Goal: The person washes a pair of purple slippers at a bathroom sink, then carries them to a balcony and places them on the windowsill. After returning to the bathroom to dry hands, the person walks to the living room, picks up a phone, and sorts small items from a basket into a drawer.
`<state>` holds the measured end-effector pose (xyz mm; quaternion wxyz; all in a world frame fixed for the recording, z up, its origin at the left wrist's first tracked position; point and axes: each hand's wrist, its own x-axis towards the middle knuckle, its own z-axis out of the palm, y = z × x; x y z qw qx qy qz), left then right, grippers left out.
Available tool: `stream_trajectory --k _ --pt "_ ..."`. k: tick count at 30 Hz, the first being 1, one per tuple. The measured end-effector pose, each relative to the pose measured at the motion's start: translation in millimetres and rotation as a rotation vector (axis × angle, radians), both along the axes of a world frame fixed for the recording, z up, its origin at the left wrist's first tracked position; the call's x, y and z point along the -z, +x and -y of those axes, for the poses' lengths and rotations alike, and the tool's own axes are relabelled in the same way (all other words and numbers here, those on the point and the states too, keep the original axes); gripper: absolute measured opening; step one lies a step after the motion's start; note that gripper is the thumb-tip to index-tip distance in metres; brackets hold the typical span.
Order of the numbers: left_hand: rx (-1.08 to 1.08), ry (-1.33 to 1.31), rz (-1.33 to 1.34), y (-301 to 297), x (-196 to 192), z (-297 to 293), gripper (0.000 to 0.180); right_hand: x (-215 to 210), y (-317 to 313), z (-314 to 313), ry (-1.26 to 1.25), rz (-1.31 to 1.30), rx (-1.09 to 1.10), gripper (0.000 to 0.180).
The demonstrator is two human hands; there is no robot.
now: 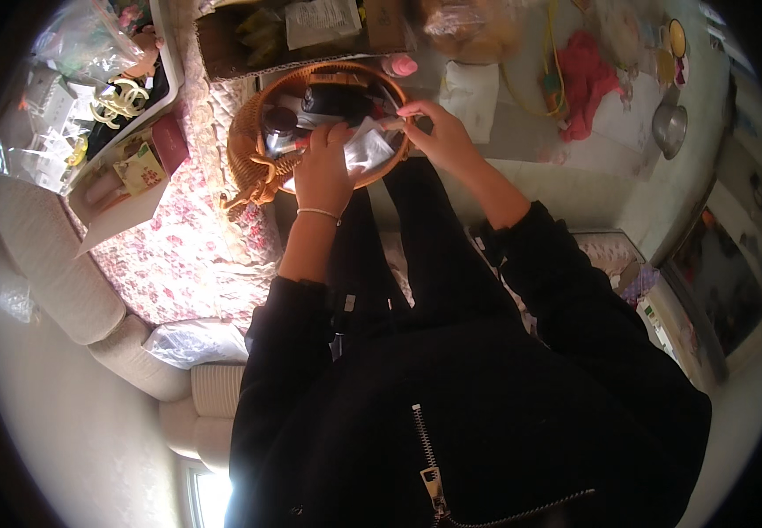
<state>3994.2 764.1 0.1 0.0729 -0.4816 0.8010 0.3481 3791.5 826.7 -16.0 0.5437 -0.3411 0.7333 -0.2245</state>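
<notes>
An orange-brown wicker basket (242, 136) filled with small items stands in front of me. My left hand (323, 172), a thin bracelet at its wrist, reaches over the near rim with fingers bent together; what they grip is hidden. Right beside it lies a crumpled white packet (368, 148). At the basket's right rim my right hand (442, 139) is closed in a pinch, around something too small to make out. A dark round-lidded jar (281, 121) and a black item (335, 100) also sit in the basket.
Behind the basket is a cardboard box (222, 57); a pink-capped bottle (400, 65) stands near it. A white tray of packets (168, 53) is at far left, above an open paper box (108, 207). Rightward are a red cloth (583, 84) and a metal bowl (669, 130).
</notes>
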Motion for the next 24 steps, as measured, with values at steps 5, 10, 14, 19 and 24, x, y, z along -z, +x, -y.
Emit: stream_trajectory --k 5,10,14,19,24 --pt "0.029 -0.027 0.140 6 -4 0 0.078 -1 -4 3 -0.055 0.000 0.012 0.025" --pt "0.022 0.016 0.051 7 -5 2 0.064 -1 -6 7 -0.155 -0.047 -0.132 0.029" --pt "-0.011 0.042 0.014 7 -4 2 0.057 11 11 25 -0.282 -0.040 -0.271 0.047" --pt "-0.035 -0.107 0.091 7 -1 -3 0.066 29 39 48 -0.180 -0.339 -0.418 0.065" --pt "-0.108 -0.146 0.079 3 0 -4 0.072 17 42 39 -0.026 -0.347 -0.513 0.051"
